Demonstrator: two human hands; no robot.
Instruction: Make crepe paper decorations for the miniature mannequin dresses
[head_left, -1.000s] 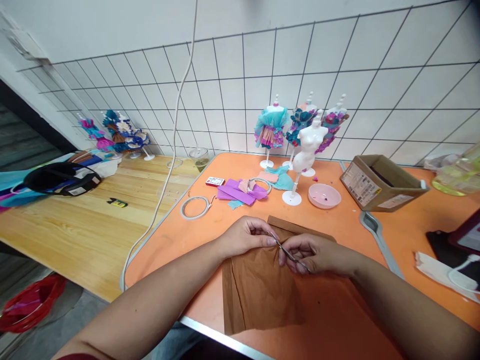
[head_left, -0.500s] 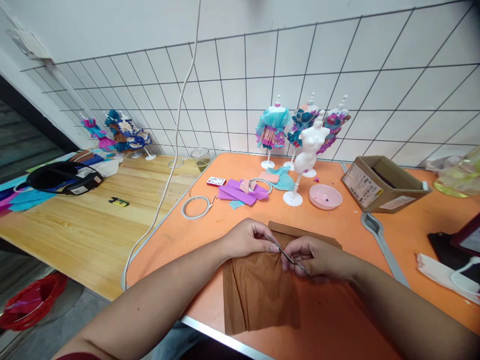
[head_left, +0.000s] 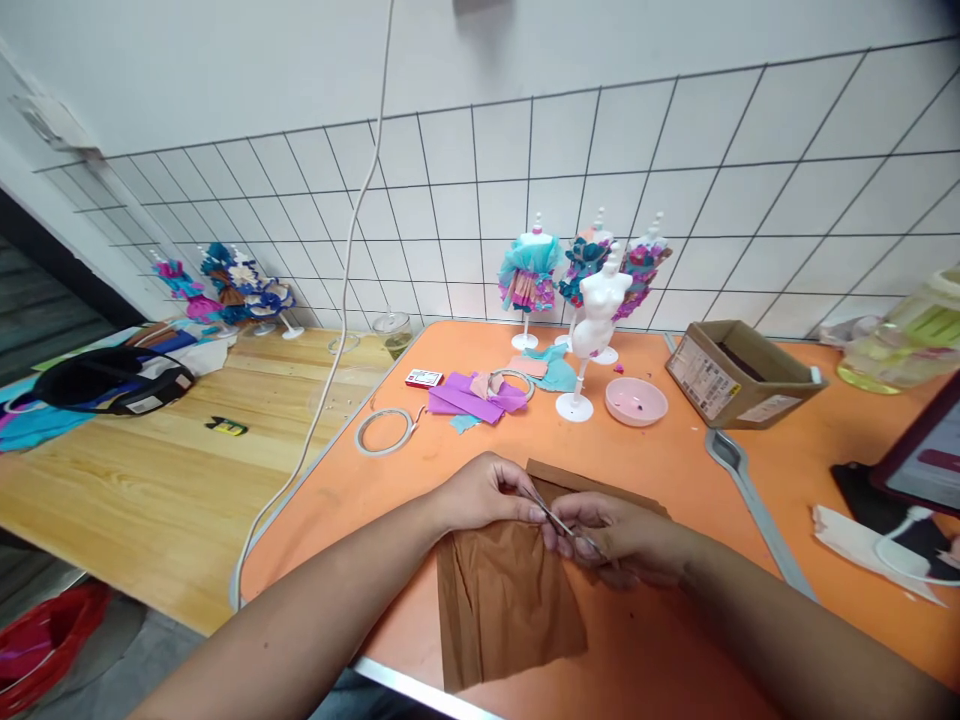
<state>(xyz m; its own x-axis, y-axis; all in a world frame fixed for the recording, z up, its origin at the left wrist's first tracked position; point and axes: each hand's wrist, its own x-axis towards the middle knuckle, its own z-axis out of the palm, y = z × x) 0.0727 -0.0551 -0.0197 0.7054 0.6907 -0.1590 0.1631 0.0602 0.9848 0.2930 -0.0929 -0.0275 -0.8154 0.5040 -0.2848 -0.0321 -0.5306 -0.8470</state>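
A sheet of brown tissue paper (head_left: 502, 600) lies on the orange table (head_left: 675, 640) near its front edge. My left hand (head_left: 480, 492) is closed, pinching the paper's upper edge. My right hand (head_left: 622, 540) is closed on thin metal tweezers (head_left: 559, 522), whose tips meet the paper right beside the left fingertips. Both forearms reach in from the bottom of the view.
Behind the hands stand a bare white mannequin (head_left: 596, 320) and dressed mannequins (head_left: 532, 275), purple paper scraps (head_left: 472, 395), a pink bowl (head_left: 636, 400), tape rolls (head_left: 385, 432) and a cardboard box (head_left: 739, 375). A wooden table (head_left: 150, 470) adjoins left. A white cable (head_left: 337, 310) hangs down.
The brown paper has bunched and shifted a little toward the hands. Both hands stay together at its top edge; the view has tilted slightly.
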